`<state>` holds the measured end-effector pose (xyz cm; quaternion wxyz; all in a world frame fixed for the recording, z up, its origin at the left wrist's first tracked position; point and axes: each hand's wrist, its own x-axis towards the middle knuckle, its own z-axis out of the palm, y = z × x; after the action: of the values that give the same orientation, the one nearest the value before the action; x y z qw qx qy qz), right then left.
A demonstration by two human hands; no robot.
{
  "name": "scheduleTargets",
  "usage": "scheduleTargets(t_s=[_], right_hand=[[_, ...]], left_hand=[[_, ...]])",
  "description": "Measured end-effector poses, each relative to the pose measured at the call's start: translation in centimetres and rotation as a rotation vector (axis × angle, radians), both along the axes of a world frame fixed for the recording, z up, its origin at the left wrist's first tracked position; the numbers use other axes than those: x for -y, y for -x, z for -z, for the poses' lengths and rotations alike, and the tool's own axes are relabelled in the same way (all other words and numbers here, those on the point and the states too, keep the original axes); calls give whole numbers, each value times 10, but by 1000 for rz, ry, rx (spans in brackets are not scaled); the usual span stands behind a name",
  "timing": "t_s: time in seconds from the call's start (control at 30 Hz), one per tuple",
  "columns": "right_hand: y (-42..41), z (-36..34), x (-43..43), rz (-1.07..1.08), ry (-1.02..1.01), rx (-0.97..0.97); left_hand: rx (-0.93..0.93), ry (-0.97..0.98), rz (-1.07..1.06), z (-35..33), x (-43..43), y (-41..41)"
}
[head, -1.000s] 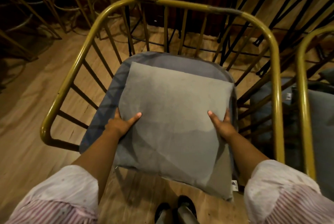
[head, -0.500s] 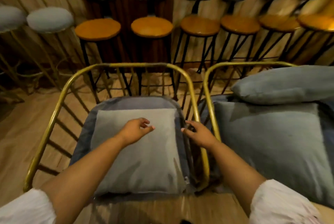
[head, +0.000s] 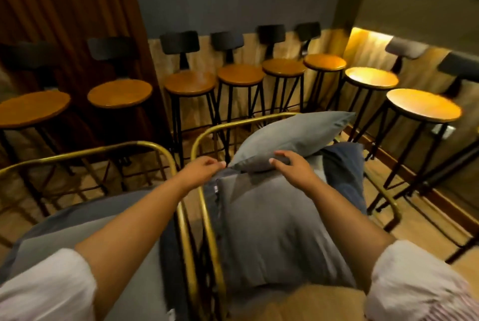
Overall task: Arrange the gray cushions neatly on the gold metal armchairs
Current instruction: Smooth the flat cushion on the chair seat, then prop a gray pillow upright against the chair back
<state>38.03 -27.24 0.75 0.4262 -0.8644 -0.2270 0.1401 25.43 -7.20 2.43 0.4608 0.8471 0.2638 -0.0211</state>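
Note:
Two gold metal armchairs stand side by side, the left armchair (head: 108, 148) and the right armchair (head: 207, 136). A gray cushion (head: 274, 230) lies flat on the right chair's seat. A second gray cushion (head: 298, 136) leans on top of it toward the chair's back. My right hand (head: 290, 163) rests on this upper cushion's near edge, fingers curled over it. My left hand (head: 204, 167) reaches across the chair rails to the cushion's left corner, fingertips pinched at it. Another gray cushion (head: 145, 268) lies on the left chair, partly hidden by my left arm.
A row of several bar stools with round wooden seats (head: 190, 82) and black legs lines the wall behind the chairs. More stools (head: 422, 105) stand close on the right. A dark blue seat pad (head: 344, 165) shows at the right chair's edge. Wooden floor lies around.
I have let go of the left chair's cushion and turned right. Both hands have moved over to the upper cushion on the right armchair.

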Motion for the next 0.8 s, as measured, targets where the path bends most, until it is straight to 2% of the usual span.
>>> scheduleTargets(t_s=[0.27,0.43,0.6,0.8], right_hand=[[-152,-42,53,20,2,47],[-219,-64,21,14,-4,51],[-278,-56,-22,32,7,-11],[-365,-12,-81,91,233,-101]], left_hand=[[24,48,-140,-20,49,-134],[3,61,-175,-26,35,-180],[-12,50,-276,-16,-5,-227],[-79,137,-366,21,-50,-305]])
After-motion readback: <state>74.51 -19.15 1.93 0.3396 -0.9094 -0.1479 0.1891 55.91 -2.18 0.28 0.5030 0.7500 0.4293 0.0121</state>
